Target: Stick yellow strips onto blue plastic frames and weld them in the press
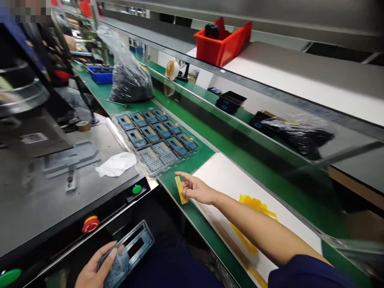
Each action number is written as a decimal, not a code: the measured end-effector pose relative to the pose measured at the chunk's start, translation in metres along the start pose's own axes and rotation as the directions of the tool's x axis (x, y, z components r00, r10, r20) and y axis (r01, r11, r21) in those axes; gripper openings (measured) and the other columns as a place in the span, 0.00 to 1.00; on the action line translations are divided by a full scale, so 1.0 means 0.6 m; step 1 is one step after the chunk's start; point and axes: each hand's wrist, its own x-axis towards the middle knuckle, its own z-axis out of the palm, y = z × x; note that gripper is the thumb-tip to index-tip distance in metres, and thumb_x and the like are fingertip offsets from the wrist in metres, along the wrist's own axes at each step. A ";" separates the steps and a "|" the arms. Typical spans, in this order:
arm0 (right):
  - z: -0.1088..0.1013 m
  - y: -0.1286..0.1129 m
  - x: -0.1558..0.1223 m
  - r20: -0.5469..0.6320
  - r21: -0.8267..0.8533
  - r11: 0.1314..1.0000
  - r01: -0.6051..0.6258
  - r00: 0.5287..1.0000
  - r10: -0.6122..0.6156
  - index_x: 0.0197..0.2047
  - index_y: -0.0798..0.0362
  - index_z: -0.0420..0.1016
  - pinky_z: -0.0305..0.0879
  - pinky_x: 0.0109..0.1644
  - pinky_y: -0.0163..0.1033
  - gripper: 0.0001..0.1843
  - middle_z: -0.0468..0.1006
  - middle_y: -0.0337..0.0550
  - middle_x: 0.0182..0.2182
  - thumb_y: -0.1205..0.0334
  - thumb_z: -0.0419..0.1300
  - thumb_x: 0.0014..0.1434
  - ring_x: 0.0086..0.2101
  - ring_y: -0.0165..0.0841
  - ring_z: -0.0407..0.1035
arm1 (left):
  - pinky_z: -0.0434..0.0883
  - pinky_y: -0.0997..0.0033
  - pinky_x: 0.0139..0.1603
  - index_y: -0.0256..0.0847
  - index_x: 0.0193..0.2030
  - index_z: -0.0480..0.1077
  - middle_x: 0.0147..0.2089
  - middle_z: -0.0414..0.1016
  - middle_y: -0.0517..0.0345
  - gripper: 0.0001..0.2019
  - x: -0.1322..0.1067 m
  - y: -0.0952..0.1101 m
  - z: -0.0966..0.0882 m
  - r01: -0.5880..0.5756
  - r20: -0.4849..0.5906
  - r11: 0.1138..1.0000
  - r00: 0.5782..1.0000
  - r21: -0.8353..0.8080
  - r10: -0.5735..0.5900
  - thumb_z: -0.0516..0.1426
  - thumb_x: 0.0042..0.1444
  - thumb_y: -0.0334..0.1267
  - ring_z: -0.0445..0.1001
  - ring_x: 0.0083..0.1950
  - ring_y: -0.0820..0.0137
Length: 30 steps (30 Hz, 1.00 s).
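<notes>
My left hand [96, 268] is low at the front, closed on a dark rectangular plastic frame part [129, 252] with a window cut-out. My right hand [195, 188] reaches across the green bench edge and pinches a small yellow strip [181, 190], thumb and fingers together. Just beyond it lies a clear blister tray [159, 138] holding several dark blue parts with yellow labels; its nearest cells look grey and meshed. A white sheet [228, 180] with yellow strips stuck on it [255, 208] lies under my right forearm.
A press machine [45, 172] with a grey fixture, a white cloth [117, 165], a green button [137, 189] and a red emergency stop [90, 224] stands at left. A bag of black parts [130, 78], a blue bin [101, 74], a red bin [223, 40] and another person's arm [70, 42] are further back.
</notes>
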 end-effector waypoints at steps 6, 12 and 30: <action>0.140 0.017 0.068 0.245 0.271 0.957 -0.106 0.969 0.037 0.55 0.51 0.59 0.70 0.24 0.33 0.33 0.68 0.30 0.28 0.68 0.62 0.45 0.21 0.23 0.67 | 0.75 0.59 0.48 0.43 0.49 0.69 0.43 0.80 0.52 0.30 -0.033 0.012 0.004 0.095 0.012 0.954 0.995 -0.286 -0.095 0.64 0.39 0.54 0.77 0.45 0.57; 0.241 0.050 0.103 0.205 0.255 0.963 -0.090 0.978 0.037 0.44 0.53 0.61 0.66 0.20 0.30 0.21 0.69 0.28 0.21 0.59 0.63 0.50 0.18 0.25 0.68 | 0.74 0.63 0.45 0.40 0.49 0.68 0.41 0.79 0.50 0.27 -0.050 0.008 0.001 0.003 -0.086 0.905 0.995 -0.426 -0.044 0.64 0.43 0.50 0.77 0.43 0.61; 0.287 0.100 0.098 0.073 0.252 0.959 -0.133 0.990 0.118 0.30 0.56 0.70 0.66 0.23 0.32 0.16 0.72 0.35 0.18 0.53 0.68 0.45 0.21 0.29 0.71 | 0.70 0.66 0.42 0.38 0.47 0.69 0.38 0.78 0.51 0.21 -0.044 0.013 0.019 -0.159 -0.191 0.850 0.979 -0.503 0.071 0.57 0.52 0.51 0.75 0.39 0.65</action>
